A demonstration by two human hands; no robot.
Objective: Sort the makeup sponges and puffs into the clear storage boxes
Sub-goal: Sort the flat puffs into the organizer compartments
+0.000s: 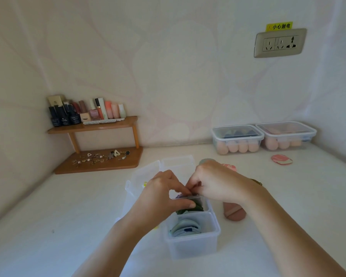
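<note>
A clear divided storage box stands on the white table in front of me. Its near compartment holds pale blue round puffs. Dark green puffs sit in the compartment behind it. My left hand and my right hand meet over that compartment, fingers curled and pinching at the puffs there; what lies between the fingertips is hidden. A brown puff lies right of the box. A pink puff lies behind my right hand, and a pink-and-white puff lies at the far right.
Two lidded clear boxes with peach sponges stand against the back wall. A wooden corner shelf at the left carries bottles and small jewellery. An open clear lid lies behind the box. A wall socket is upper right.
</note>
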